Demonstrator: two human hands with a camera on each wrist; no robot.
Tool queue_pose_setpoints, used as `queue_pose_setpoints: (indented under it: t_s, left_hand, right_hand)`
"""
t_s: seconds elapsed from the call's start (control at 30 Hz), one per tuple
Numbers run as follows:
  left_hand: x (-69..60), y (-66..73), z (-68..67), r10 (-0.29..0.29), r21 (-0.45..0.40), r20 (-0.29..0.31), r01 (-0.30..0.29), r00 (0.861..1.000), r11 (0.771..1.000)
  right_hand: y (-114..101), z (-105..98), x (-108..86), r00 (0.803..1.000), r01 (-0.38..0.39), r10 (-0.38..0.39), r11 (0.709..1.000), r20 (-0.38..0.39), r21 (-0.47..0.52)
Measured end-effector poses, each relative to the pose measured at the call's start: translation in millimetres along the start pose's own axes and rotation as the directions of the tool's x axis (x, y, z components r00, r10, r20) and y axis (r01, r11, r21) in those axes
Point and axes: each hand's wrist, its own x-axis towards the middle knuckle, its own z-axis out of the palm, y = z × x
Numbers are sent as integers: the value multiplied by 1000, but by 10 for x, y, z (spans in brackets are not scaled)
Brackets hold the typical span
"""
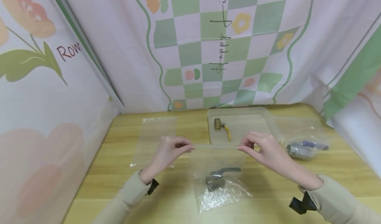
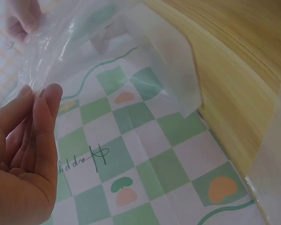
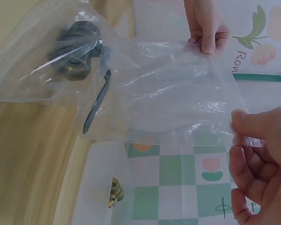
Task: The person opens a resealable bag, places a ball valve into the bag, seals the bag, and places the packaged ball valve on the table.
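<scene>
A clear zip bag (image 1: 218,157) hangs between my two hands, its top edge stretched straight. Inside it, near the bottom, lies a ball valve with a dark grey lever (image 1: 216,181); in the right wrist view the valve (image 3: 77,51) shows through the plastic. My left hand (image 1: 172,151) pinches the bag's left top corner between thumb and fingers. At the right top corner, my right hand (image 1: 265,148) pinches the plastic the same way. The left wrist view shows the left fingertips (image 2: 51,93) on the bag's edge.
Behind the bag stands a translucent tray (image 1: 256,111) holding a brass valve with a yellow lever (image 1: 218,124). A bagged valve with a blue lever (image 1: 300,150) lies to the right. Another clear bag (image 1: 154,138) lies flat at left. Printed curtains (image 1: 131,68) border the wooden table (image 1: 101,181).
</scene>
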Motion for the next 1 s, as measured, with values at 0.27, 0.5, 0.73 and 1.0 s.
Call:
queue_pose_setpoints:
  t_s: [0.27,0.5,0.73,1.0]
  left_hand:
    - [-4,-5,-9,14,15,-6,-14,1000,1000]
    - [-14,-4,-29,-28,10,17,28,999,1000]
    - [-15,4,-39,-29,6,23,29,999,1000]
    - [-9,-22,-25,-17,-1,14,17,1000,1000]
  right_hand:
    - [21,-23,-13,1000,-19,19,1000,6,-8]
    - [39,-60,-37,999,-34,33,998,-11,-54]
    - [48,-59,-53,999,-45,44,997,-17,-55]
    - [153,2,-143,991,-85,85,996,104,-3]
